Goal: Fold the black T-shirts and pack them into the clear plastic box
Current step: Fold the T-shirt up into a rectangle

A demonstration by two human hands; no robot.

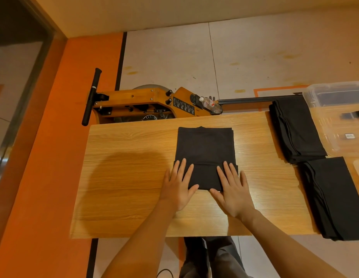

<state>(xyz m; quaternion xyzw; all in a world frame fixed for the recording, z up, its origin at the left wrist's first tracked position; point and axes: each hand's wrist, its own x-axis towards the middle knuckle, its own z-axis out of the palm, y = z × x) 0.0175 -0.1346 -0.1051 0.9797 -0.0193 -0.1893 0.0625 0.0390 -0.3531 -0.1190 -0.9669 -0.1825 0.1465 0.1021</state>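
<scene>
A black T-shirt (204, 149) lies folded into a tidy rectangle near the middle of the wooden table (124, 177), its near end doubled back over itself. Both hands rest flat on that near fold with fingers straight and spread: the left hand (179, 185) covers its left corner, the thumb reaching along the front edge, and the right hand (232, 191) presses its right corner, the palm partly off the cloth on the bare wood. Neither hand pinches the fabric. To the right, well apart from the hands, two stacks of folded black shirts (297, 131) lie one behind the other, the nearer stack (339, 197) overhanging the table's front edge. Past them sits the clear plastic box (335, 121); something dark seems to lie inside, too blurred to name.
</scene>
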